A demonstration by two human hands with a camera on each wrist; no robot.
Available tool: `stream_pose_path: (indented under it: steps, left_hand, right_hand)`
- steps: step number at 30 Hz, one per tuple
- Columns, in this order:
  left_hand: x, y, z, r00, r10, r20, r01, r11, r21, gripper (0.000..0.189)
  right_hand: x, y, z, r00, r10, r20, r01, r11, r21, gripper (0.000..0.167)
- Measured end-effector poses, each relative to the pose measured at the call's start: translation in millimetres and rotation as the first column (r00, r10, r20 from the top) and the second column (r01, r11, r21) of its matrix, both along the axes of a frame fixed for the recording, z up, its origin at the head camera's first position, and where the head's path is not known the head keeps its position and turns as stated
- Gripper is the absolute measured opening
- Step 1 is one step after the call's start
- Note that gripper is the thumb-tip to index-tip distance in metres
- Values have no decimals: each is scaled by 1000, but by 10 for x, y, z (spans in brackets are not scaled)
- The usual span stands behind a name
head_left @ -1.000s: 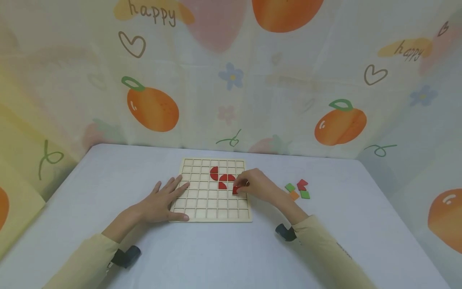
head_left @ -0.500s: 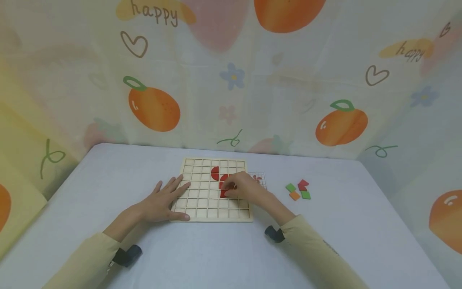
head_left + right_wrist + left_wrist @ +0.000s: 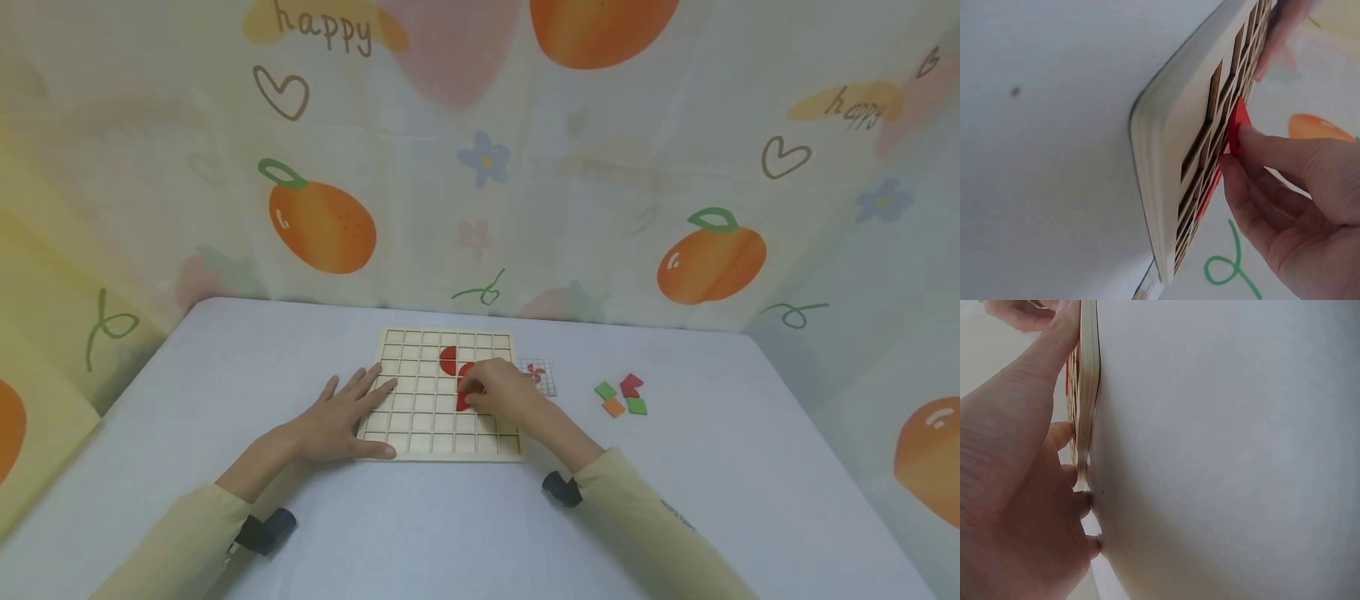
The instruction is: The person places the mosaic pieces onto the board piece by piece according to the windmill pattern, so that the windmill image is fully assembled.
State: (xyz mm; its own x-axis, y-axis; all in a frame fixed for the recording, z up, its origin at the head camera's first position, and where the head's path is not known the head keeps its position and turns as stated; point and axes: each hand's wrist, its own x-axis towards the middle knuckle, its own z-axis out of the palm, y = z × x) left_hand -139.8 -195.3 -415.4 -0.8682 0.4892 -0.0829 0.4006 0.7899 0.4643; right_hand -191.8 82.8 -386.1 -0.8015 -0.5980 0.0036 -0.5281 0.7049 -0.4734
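A pale wooden grid board (image 3: 420, 421) lies flat on the table, with red quarter-round tiles (image 3: 448, 361) in some of its cells. My left hand (image 3: 330, 423) rests with spread, straight fingers on the board's left side, the thumb along its front left corner. Over the right half of the board, my right hand (image 3: 504, 390) pinches a red tile (image 3: 1237, 125) between thumb and fingers. In the right wrist view that tile stands tilted against the grid. The hand hides part of the red tiles beneath it.
Right of the board lies a small pattern card (image 3: 537, 377) with a red figure on a grid. Farther right are loose green tiles (image 3: 637, 406), an orange tile (image 3: 613, 407) and red pieces (image 3: 631, 384). A printed curtain (image 3: 480, 200) hangs behind the table.
My right hand has moved left across the board with the red tile, from its right edge to near the other red tiles. The pattern card has come into sight. My left hand stays put.
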Motion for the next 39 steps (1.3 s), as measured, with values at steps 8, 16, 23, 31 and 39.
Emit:
stream_pose_path:
  steps: [8,16,23,31,39]
  left_hand:
    - [-1,-15,-9,1000,3,5,-3,1000,2,107]
    - [11,6,16,1000,-6,-8,6,1000,26,105]
    - [21,12,36,1000,-6,-6,6,1000,28,105]
    - [32,2,48,1000,-5,-8,5,1000,20,105]
    - [25,8,40,1000,-8,-18,9,1000,16,106]
  right_hand:
    - [16,-20,-36,1000,-16,-6,16,1000,-15,8]
    - [-1,-19,-33,1000,-19,4,20,1000,-23,10]
    - [-14,-13,-23,1000,-24,3,25,999,-34,7]
    - [-24,81,58,998,-69,-8,69,997,-17,6]
    - [-71,412,193,987,-160,-33,161,987,11,8]
